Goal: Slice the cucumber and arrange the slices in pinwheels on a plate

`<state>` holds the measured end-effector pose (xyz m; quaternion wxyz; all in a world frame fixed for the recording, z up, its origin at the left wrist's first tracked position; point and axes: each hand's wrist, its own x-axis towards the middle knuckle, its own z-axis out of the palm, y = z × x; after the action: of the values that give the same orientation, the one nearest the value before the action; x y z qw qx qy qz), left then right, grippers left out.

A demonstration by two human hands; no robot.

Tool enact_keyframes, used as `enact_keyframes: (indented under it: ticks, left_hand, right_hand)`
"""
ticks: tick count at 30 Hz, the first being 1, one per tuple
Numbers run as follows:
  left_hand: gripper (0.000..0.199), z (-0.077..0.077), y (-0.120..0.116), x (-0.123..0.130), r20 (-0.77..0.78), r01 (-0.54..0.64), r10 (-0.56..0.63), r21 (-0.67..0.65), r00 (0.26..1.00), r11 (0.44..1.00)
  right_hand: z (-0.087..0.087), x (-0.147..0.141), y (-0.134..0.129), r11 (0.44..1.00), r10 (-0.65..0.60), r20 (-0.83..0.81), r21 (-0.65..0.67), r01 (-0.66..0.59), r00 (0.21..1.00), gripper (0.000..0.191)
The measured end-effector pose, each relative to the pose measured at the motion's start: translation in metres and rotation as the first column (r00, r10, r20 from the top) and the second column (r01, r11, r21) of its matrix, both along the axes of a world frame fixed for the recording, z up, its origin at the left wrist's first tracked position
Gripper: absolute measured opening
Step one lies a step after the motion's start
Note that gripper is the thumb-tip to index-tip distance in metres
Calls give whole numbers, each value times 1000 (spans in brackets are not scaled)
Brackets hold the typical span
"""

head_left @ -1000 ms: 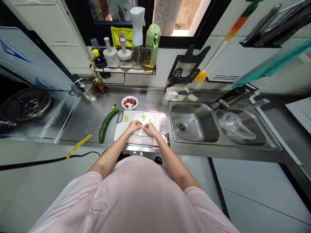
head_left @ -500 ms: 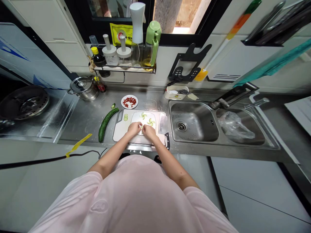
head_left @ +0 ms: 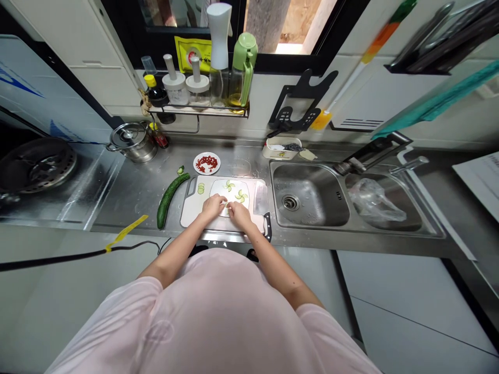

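Both hands meet over a white plate lying on a light cutting board. My left hand is closed, its fingertips pinched at a small pale-green cucumber slice. From the other side, my right hand pinches at the same slice, partly hiding it. Two pinwheel-like groups of thin cucumber slices, one at the back and one at the right, rest on the plate. More overlapping slices lie on the board's left. A knife rests along its right side.
Left of the board lies a long cucumber, with a cut end piece behind it. A small dish holds red bits. The sink is at the right, a lidded pot at the back left, and a bottle shelf above.
My fingertips have shifted slightly over the plate around the small slice. The arranged slices stay as they were, and the whole view has moved a little.
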<state>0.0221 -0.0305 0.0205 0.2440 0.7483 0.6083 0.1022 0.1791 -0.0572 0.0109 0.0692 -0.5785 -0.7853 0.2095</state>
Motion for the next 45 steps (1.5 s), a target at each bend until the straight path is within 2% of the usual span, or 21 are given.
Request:
enact_keyframes:
  ticks: [7,19,35,45]
  left_hand:
    - [25,1,3,-2,-25,121,-121,12,992,993]
    - [25,1,2,-5,-22,130,-129,54,991,990]
    - [22,-2,1,-6,5,122,-123,67,992,990]
    - [21,-4,2,-7,43,102,-105,69,994,992]
  right_hand:
    - [2,0,-4,1000,27,62,-14,-26,998,31]
    - [-3,0,-5,999,43,64,22,-45,997,31]
    - [-1,-2,-8,999,49,90,17,-51,995,31]
    - [-1,3,-8,1000,-3,-10,8,3,1000,29]
